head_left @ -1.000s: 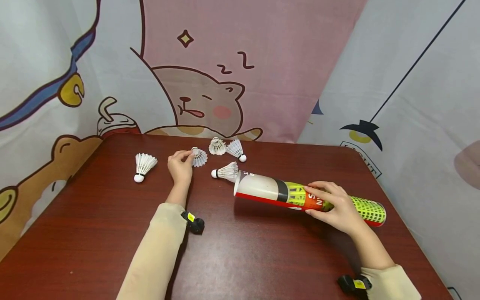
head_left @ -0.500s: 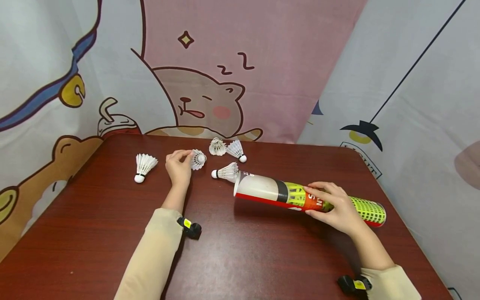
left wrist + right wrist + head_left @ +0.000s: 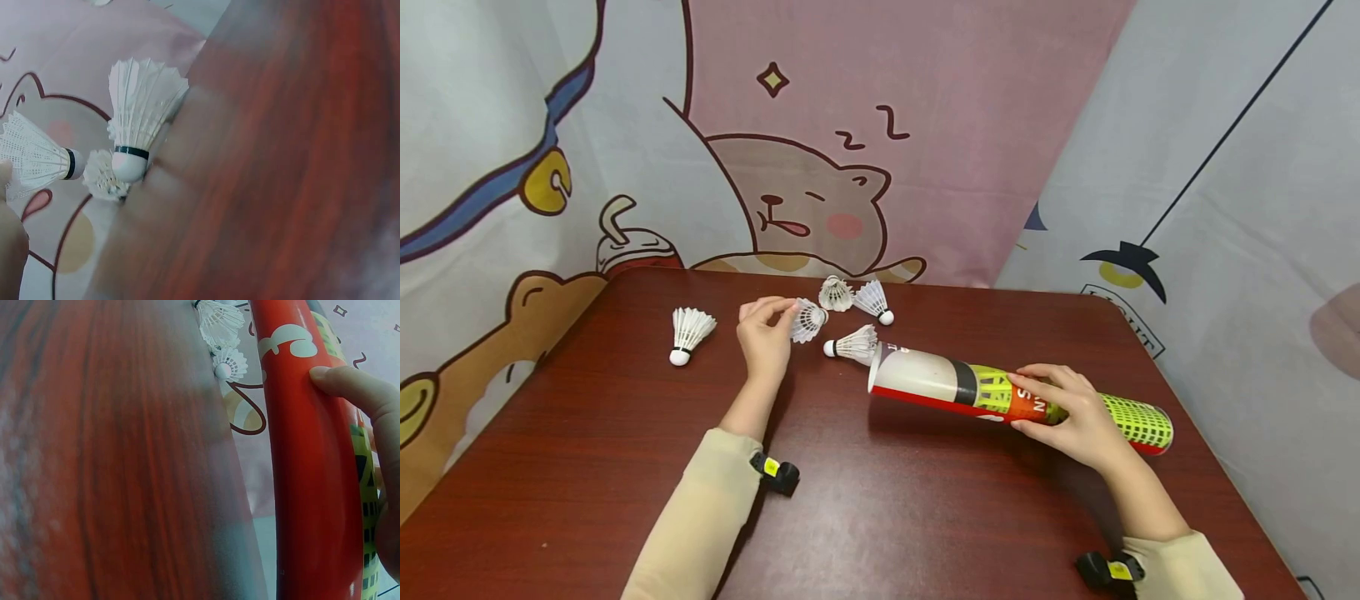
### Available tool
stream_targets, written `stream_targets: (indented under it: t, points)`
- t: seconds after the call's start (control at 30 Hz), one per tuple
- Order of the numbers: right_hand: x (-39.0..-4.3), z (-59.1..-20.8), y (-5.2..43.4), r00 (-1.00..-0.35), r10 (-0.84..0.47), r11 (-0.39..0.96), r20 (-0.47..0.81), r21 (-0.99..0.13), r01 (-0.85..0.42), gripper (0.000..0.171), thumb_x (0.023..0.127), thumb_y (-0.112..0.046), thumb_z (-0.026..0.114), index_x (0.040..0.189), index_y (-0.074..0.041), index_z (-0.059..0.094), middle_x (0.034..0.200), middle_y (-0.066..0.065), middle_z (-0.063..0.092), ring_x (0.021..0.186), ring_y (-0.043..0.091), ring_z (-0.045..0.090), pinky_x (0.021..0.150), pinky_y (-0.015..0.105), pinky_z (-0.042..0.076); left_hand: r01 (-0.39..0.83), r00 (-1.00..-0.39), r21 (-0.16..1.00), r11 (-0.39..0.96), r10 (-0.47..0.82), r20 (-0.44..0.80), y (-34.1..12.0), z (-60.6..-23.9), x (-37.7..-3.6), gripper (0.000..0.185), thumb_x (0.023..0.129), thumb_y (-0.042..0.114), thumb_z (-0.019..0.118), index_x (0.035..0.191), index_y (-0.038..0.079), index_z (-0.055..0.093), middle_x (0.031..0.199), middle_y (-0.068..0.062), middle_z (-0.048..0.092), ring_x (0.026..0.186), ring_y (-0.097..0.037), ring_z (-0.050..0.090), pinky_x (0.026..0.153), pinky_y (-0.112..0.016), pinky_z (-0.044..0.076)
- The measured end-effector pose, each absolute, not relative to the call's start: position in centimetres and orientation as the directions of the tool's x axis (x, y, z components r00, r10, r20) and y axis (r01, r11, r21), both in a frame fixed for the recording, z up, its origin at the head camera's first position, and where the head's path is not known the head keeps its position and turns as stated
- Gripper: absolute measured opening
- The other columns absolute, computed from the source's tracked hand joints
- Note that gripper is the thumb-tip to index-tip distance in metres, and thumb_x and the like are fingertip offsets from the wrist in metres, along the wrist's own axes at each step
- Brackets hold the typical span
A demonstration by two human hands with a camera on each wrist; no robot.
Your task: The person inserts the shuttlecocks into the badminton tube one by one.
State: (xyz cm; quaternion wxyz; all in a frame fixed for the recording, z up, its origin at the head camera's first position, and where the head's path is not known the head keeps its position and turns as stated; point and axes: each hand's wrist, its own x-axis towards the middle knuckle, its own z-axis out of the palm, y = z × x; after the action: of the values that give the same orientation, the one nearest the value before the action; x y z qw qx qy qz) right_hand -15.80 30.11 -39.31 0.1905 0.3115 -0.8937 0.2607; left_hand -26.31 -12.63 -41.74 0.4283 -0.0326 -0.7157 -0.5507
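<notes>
In the head view my left hand [image 3: 765,340] pinches a white shuttlecock [image 3: 807,322] by its feather skirt. Its cork points right, toward the tube; the left wrist view shows the black band on this shuttlecock [image 3: 37,159] with the fingertips at the skirt's edge. My right hand [image 3: 1070,414] grips a long shuttlecock tube [image 3: 925,375], printed red, yellow-green and white. The tube lies slantwise, its white-rimmed end facing left. Right by that end rests another shuttlecock [image 3: 852,343], its skirt partly hidden behind the tube. Thumb and tube [image 3: 312,462] fill the right side of the right wrist view.
Two shuttlecocks, one standing skirt-up [image 3: 835,293] and one tilted beside it [image 3: 871,301], are near the back edge of the brown table [image 3: 880,517]. A further shuttlecock [image 3: 688,335] lies left of my left hand. Printed cloth [image 3: 955,150] hangs behind.
The pinched shuttlecock has turned in my left fingers: its cork swung from beside the fingertips round to the right. The left hand shifted slightly. The right hand and tube stay put.
</notes>
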Motion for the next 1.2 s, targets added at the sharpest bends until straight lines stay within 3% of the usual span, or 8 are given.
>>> stream_targets:
  t: [0.33, 0.6, 0.8, 1.2]
  points:
    - [-15.8, -39.3, 30.2, -0.727, -0.458, 0.664, 0.512, -0.346, -0.663, 0.071, 0.06, -0.012, 0.091, 0.126, -0.017, 0.065, 0.122, 0.001, 0.057, 0.11, 0.019, 0.046, 0.08, 0.044, 0.039, 0.607, -0.624, 0.721, 0.336, -0.36, 0.693, -11.0, -39.6, -24.8, 0.005, 0.077, 0.002, 0.079, 0.082, 0.003, 0.077, 0.083, -0.006, 0.07, 0.087, -0.02, 0.051, 0.079, -0.028, 0.036]
    - [-15.9, -39.3, 30.4, -0.732, -0.456, 0.675, 0.506, -0.339, -0.655, 0.071, 0.06, -0.013, 0.091, 0.126, -0.018, 0.065, 0.121, 0.001, 0.057, 0.109, 0.021, 0.046, 0.078, 0.044, 0.04, 0.67, -0.601, 0.67, 0.319, -0.297, 0.742, -9.9, -37.0, -22.2, 0.008, 0.073, -0.013, 0.075, 0.079, -0.009, 0.072, 0.082, -0.019, 0.068, 0.085, -0.03, 0.049, 0.079, -0.028, 0.034]
    - [-16.0, -39.3, 30.5, -0.732, -0.455, 0.673, 0.508, -0.342, -0.656, 0.072, 0.06, -0.012, 0.091, 0.126, -0.019, 0.065, 0.121, 0.002, 0.057, 0.109, 0.021, 0.046, 0.078, 0.043, 0.039, 0.679, -0.618, 0.671, 0.298, -0.262, 0.741, -9.5, -35.0, -19.9, 0.008, 0.072, -0.015, 0.073, 0.079, -0.011, 0.071, 0.081, -0.022, 0.067, 0.084, -0.028, 0.05, 0.08, -0.026, 0.036]
    - [-15.9, -39.2, 30.5, -0.735, -0.448, 0.67, 0.509, -0.352, -0.653, 0.071, 0.06, -0.011, 0.091, 0.126, -0.019, 0.065, 0.122, 0.002, 0.057, 0.109, 0.02, 0.046, 0.078, 0.042, 0.04, 0.677, -0.686, 0.708, 0.201, -0.174, 0.706, -9.5, -35.1, -18.1, 0.008, 0.073, -0.015, 0.073, 0.079, -0.011, 0.07, 0.081, -0.023, 0.067, 0.083, -0.016, 0.05, 0.076, -0.026, 0.039]
